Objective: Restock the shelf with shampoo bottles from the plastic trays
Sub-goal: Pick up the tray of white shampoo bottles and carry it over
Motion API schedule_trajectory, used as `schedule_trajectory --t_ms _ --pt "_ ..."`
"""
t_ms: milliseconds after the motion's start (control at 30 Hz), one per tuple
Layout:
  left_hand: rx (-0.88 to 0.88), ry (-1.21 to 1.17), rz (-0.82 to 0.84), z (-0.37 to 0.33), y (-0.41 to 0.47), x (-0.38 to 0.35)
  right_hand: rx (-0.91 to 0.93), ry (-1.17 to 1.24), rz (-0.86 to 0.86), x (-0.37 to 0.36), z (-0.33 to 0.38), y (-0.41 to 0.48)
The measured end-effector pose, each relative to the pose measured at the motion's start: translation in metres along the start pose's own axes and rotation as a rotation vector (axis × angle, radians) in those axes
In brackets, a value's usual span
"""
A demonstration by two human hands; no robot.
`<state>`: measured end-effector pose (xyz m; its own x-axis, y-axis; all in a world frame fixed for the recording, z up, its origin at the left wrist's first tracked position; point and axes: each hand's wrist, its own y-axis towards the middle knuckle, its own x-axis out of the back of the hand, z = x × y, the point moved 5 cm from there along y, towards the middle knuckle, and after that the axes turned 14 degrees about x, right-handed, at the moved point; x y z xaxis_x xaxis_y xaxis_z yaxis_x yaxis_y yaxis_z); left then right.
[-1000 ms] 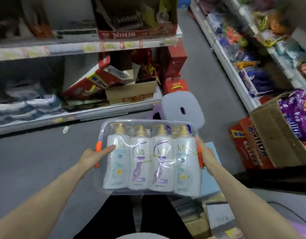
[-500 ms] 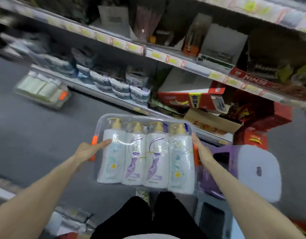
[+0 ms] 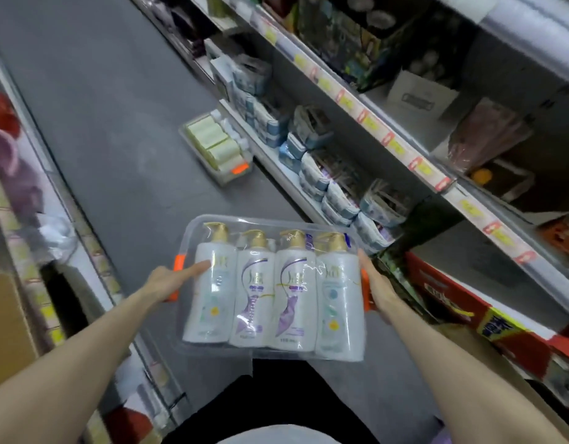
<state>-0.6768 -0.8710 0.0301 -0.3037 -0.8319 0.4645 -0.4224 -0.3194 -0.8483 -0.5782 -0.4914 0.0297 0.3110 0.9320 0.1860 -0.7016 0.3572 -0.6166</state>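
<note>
Your left hand (image 3: 167, 280) and right hand (image 3: 377, 288) clamp opposite ends of the clear tray (image 3: 276, 223), all four shampoo bottles (image 3: 256, 293) lying inside it in front of the shelf (image 3: 389, 139), a second tray (image 3: 233, 176) waiting on the floor at the shelf's foot, so I'd say no bottle is shelved yet.

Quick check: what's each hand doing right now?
Left hand: holds the left end of the clear tray of shampoo bottles.
Right hand: holds the tray's right end.
</note>
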Motion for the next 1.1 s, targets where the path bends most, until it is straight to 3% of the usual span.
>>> schedule_trajectory --t_ms 267,433,767,1100 --pt "0.057 -0.134 -0.053 -0.057 0.047 0.066 -0.008 -0.042 0.166 -0.08 0.086 0.092" --pt "0.054 -0.166 -0.04 -0.103 0.083 0.097 0.023 -0.12 0.165 -0.117 0.123 0.138" --pt "0.03 0.075 0.09 -0.244 0.204 0.142 -0.105 0.009 -0.041 -0.18 0.144 0.208" --pt "-0.05 0.314 0.17 -0.379 0.288 0.121 -0.205 0.238 -0.252 -0.211 0.141 0.257"
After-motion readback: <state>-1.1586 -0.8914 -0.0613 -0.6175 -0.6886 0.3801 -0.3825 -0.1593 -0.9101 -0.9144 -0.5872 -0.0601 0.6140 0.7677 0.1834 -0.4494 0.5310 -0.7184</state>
